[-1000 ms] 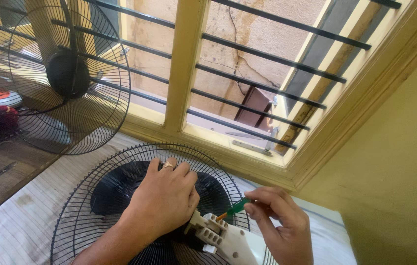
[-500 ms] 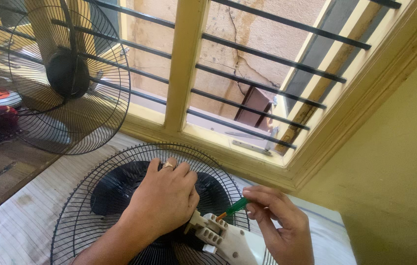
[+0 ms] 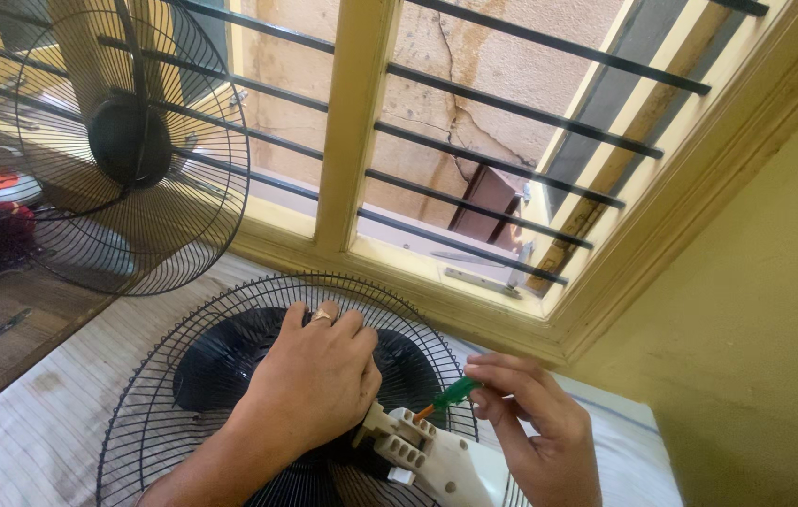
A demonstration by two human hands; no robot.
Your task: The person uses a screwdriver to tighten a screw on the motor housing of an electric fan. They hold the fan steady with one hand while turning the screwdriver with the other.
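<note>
A black wire fan guard (image 3: pixel 183 366) with dark blades inside lies flat on a striped cloth. My left hand (image 3: pixel 314 380), a ring on one finger, presses down over the fan's centre. Just right of it sticks out the fan's white switch housing (image 3: pixel 422 451) with several push buttons. My right hand (image 3: pixel 535 432) pinches a small green-handled screwdriver (image 3: pixel 451 394), its orange shaft angled down toward the top of the white housing.
A second black fan guard (image 3: pixel 89 141) stands upright at the upper left, leaning by the window. A yellow-framed window with black bars (image 3: pixel 474 141) runs along the back. A yellow wall (image 3: pixel 756 282) closes the right side. Dark wooden surface (image 3: pixel 5 329) lies at left.
</note>
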